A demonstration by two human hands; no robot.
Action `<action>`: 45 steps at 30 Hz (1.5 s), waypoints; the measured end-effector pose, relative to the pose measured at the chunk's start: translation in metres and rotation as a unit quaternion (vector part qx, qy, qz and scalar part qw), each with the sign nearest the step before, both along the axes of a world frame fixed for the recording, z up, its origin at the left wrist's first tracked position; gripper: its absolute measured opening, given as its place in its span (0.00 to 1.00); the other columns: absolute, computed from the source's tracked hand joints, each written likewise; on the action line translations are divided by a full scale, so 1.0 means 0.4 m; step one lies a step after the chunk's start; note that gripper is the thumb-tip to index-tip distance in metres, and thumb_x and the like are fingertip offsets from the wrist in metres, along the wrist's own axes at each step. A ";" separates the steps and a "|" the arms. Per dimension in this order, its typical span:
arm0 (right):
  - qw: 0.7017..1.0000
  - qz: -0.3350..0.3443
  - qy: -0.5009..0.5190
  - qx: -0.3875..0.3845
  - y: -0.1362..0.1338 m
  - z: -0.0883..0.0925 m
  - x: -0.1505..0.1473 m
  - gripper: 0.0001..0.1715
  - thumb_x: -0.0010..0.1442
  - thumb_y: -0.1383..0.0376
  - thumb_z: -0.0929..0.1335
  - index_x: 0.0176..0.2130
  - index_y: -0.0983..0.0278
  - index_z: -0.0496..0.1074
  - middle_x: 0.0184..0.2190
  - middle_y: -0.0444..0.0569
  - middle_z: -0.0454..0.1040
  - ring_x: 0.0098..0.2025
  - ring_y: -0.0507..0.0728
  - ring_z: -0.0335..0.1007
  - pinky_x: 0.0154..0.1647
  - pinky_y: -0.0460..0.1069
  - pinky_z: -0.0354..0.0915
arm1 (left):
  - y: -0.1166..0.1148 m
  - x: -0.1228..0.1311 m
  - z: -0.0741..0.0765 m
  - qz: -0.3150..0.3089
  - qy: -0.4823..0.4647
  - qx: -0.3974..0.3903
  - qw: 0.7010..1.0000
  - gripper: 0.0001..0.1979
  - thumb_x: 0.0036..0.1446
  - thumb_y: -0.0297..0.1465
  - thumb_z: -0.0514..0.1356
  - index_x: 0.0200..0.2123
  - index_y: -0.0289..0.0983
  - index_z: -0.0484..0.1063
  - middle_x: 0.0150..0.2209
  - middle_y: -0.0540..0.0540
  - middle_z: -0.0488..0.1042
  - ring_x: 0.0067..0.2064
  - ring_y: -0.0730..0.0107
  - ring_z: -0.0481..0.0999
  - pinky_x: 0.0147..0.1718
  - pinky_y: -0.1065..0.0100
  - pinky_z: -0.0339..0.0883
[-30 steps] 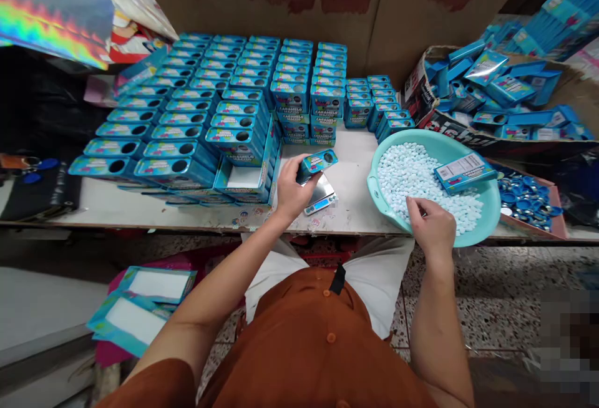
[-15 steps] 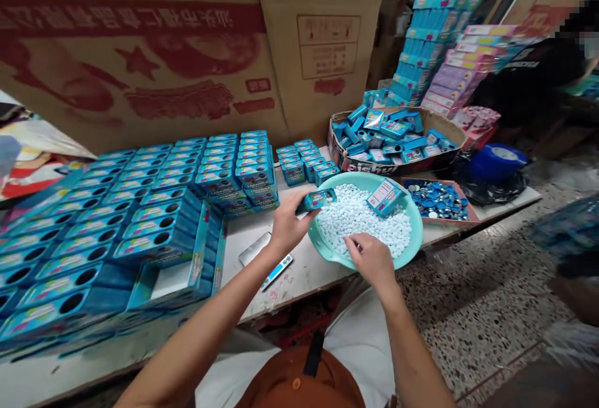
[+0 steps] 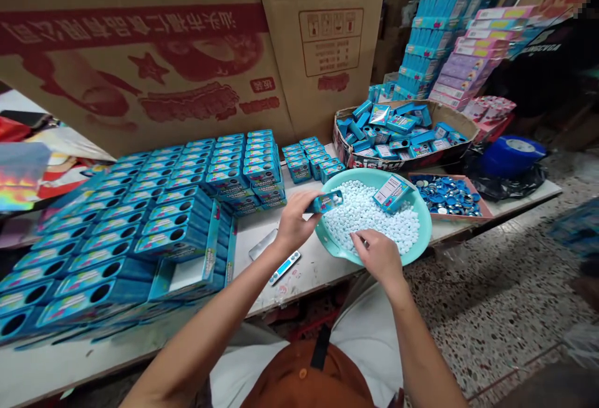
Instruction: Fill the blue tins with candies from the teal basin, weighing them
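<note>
My left hand (image 3: pixel 296 219) grips a small blue box (image 3: pixel 324 201), tilted over the left rim of a mint-green basin (image 3: pixel 422 233); white pieces show at the box's opening. The basin holds many small white candies (image 3: pixel 355 211). At the candies' near side, my right hand (image 3: pixel 380 257) has its thumb and fingers pinched together; what lies between them is too small to name. Another blue box (image 3: pixel 391 193) rests on the candies at the basin's right. A small scale (image 3: pixel 284 267) with a lit display lies on the table below my left hand.
Rows of blue boxes (image 3: pixel 178 233) fill the left. Behind the basin is a carton (image 3: pixel 344 153) of loose blue boxes; right of it, a pink tray (image 3: pixel 484 208) of blue and silver caps. A large cardboard sheet (image 3: pixel 187 96) stands behind. A person in black (image 3: pixel 556 65) is at far right.
The view has shifted slightly, moving most things a little. White pieces now show at the opening of the box in my left hand. My right hand stays low over the candies.
</note>
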State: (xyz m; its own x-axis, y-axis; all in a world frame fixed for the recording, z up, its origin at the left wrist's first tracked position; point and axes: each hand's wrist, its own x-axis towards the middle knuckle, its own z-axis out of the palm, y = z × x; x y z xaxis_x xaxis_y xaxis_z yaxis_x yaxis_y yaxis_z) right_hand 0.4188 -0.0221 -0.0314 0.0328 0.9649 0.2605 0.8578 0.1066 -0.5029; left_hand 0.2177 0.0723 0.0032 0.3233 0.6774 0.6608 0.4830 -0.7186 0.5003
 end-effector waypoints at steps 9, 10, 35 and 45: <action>1.000 -0.009 -0.022 0.000 -0.002 0.007 -0.003 0.18 0.67 0.59 0.61 0.33 0.60 0.75 0.31 0.48 0.78 0.36 0.55 0.73 0.35 0.47 0.57 | -0.013 0.011 -0.018 0.014 -0.073 -0.087 0.993 0.17 0.53 0.34 0.65 0.46 0.41 0.73 0.44 0.45 0.77 0.47 0.60 0.75 0.48 0.58 0.70; 1.000 -0.008 -0.022 -0.001 -0.002 0.006 -0.001 0.18 0.67 0.59 0.61 0.33 0.60 0.75 0.31 0.48 0.78 0.36 0.55 0.73 0.35 0.47 0.57 | -0.017 0.012 -0.019 0.023 -0.120 -0.126 0.984 0.18 0.51 0.36 0.66 0.46 0.40 0.72 0.43 0.45 0.77 0.46 0.60 0.76 0.47 0.59 0.71; 0.998 -0.006 -0.044 0.037 0.004 -0.023 0.015 0.17 0.64 0.56 0.64 0.34 0.62 0.77 0.34 0.47 0.79 0.32 0.52 0.71 0.34 0.46 0.57 | -0.165 -0.259 -0.231 0.286 -0.193 -0.266 0.900 0.24 0.47 0.37 0.67 0.47 0.39 0.64 0.43 0.46 0.72 0.45 0.65 0.74 0.47 0.62 0.67; 0.998 -0.008 -0.046 0.032 0.005 -0.021 0.015 0.16 0.64 0.57 0.64 0.33 0.62 0.77 0.33 0.47 0.79 0.32 0.52 0.71 0.33 0.46 0.56 | -0.176 -0.283 -0.133 0.257 -0.091 -0.159 0.949 0.34 0.49 0.39 0.68 0.57 0.41 0.59 0.56 0.40 0.68 0.58 0.59 0.68 0.57 0.56 0.62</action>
State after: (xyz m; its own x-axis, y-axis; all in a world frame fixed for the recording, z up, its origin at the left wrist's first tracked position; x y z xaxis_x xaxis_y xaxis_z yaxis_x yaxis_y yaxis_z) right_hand 0.4249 -0.0203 -0.0399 0.0210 0.9460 0.3236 0.9014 0.1221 -0.4154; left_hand 0.1043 0.0017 -0.0500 -0.2038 0.8895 0.4090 0.6139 -0.2093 0.7611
